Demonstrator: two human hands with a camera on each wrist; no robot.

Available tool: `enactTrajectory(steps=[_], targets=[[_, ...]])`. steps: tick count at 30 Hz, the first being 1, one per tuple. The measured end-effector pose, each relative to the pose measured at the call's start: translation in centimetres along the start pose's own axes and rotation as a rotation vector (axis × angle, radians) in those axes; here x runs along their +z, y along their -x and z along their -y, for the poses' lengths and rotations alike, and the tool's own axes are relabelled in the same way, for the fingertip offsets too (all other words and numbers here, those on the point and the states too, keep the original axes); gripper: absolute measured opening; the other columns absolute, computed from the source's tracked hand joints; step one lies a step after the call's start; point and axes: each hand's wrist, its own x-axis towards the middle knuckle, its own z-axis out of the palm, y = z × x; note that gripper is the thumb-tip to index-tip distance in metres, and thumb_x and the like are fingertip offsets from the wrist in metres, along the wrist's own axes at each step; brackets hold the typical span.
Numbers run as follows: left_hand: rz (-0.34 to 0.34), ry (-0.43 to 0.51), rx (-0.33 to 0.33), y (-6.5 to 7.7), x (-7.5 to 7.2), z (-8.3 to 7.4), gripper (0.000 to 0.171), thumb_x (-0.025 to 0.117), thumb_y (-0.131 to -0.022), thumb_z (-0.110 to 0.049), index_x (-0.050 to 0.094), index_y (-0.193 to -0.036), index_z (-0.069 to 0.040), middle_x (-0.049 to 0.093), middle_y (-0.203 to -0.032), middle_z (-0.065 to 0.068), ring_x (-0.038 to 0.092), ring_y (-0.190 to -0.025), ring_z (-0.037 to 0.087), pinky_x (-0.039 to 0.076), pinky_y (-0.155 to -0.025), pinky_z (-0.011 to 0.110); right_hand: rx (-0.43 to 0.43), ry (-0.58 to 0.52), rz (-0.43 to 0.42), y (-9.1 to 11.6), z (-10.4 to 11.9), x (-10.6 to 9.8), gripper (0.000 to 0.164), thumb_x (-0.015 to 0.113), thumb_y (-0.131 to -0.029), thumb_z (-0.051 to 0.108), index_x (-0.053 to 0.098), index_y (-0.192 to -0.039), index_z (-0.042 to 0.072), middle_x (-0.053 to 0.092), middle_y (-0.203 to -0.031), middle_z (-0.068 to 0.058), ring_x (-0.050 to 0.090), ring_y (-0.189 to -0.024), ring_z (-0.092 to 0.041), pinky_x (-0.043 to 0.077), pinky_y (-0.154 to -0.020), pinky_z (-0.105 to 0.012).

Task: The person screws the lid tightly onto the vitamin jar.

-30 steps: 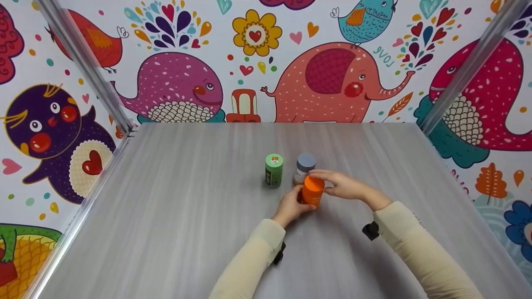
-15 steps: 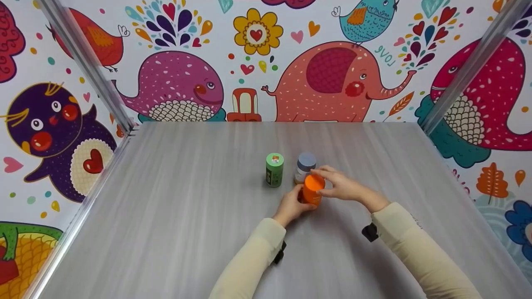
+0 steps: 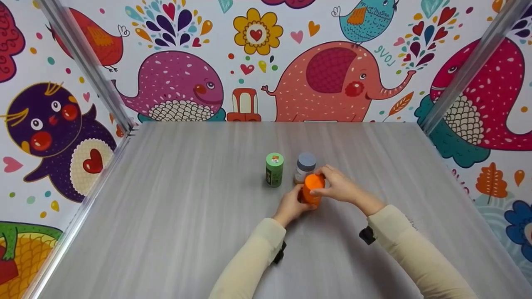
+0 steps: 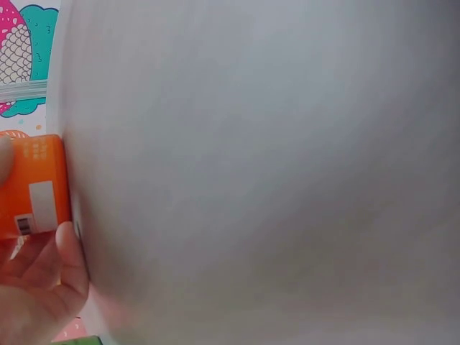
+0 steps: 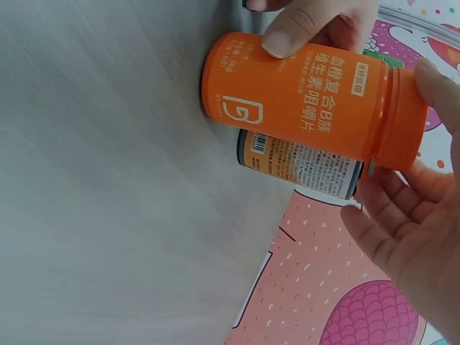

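Observation:
An orange vitamin bottle (image 5: pixel 309 100) with an orange screw cap (image 5: pixel 404 118) stands upright on the table in the head view. My left hand (image 3: pixel 289 207) grips its body low down; in the left wrist view the fingers (image 4: pixel 70 255) lie near the bottle's base. My right hand (image 3: pixel 341 186) holds the cap between the thumb, on the near side, and fingers on the far side. Just behind stands a smaller bottle with a grey-blue lid (image 3: pixel 306 162), partly hidden by the orange one. A green canister (image 3: pixel 274 170) stands to its left.
The grey wood-grain table (image 3: pixel 187 199) spreads out around the hands. A wall with cartoon animals (image 3: pixel 324 83) rises behind its far edge, and metal posts (image 3: pixel 89 66) stand at the corners.
My right hand has turned on the cap: its thumb has come across the near side, and the wrist has shifted slightly left and nearer. The left hand and bottles have stayed in place.

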Motion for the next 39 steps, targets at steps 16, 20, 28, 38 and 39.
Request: enactTrajectory(steps=[16, 20, 28, 38, 39], targets=[[0.000, 0.015, 0.013, -0.2, 0.1, 0.2, 0.057, 0.077, -0.074, -0.019, 0.050, -0.123, -0.008, 0.059, -0.119, 0.008, 0.055, -0.108, 0.021, 0.041, -0.097, 0.037, -0.079, -0.100, 0.188, 0.5, -0.3, -1.6, 0.057, 0.053, -0.084, -0.002, 0.035, -0.137, -0.002, 0.033, -0.141, -0.024, 0.032, -0.128, -0.041, 0.030, -0.101, -0.056], [-0.003, 0.018, 0.008, -0.2, 0.1, 0.2, 0.057, 0.077, -0.074, -0.019, 0.050, -0.123, -0.009, 0.059, -0.119, 0.008, 0.055, -0.108, 0.021, 0.041, -0.097, 0.037, -0.106, -0.105, 0.195, 0.5, -0.4, -1.8, 0.053, 0.051, -0.084, -0.005, 0.038, -0.136, -0.002, 0.037, -0.138, -0.024, 0.035, -0.126, -0.040, 0.032, -0.100, -0.055], [0.000, 0.011, 0.000, -0.2, 0.2, 0.1, 0.057, 0.077, -0.074, -0.019, 0.050, -0.123, -0.009, 0.059, -0.120, 0.008, 0.055, -0.108, 0.021, 0.041, -0.097, 0.037, -0.123, -0.106, 0.188, 0.4, -0.6, -1.8, 0.049, 0.053, -0.085, -0.002, 0.042, -0.133, -0.004, 0.041, -0.134, -0.024, 0.041, -0.121, -0.039, 0.036, -0.097, -0.053], [0.007, -0.001, -0.006, -0.1, 0.1, 0.0, 0.055, 0.076, -0.075, -0.020, 0.050, -0.123, -0.010, 0.058, -0.120, 0.007, 0.054, -0.109, 0.021, 0.040, -0.098, 0.037, -0.101, -0.012, 0.126, 0.2, -0.4, -1.1, 0.048, 0.060, -0.085, 0.011, 0.047, -0.128, -0.003, 0.047, -0.124, -0.019, 0.050, -0.107, -0.032, 0.044, -0.092, -0.047], [0.005, -0.002, -0.005, -0.1, 0.1, 0.0, 0.055, 0.076, -0.075, -0.019, 0.050, -0.123, -0.010, 0.058, -0.120, 0.007, 0.054, -0.109, 0.021, 0.040, -0.098, 0.037, -0.104, -0.004, 0.118, 0.2, -0.4, -1.0, 0.047, 0.060, -0.084, 0.012, 0.048, -0.128, -0.003, 0.048, -0.121, -0.018, 0.051, -0.104, -0.030, 0.045, -0.091, -0.046]])
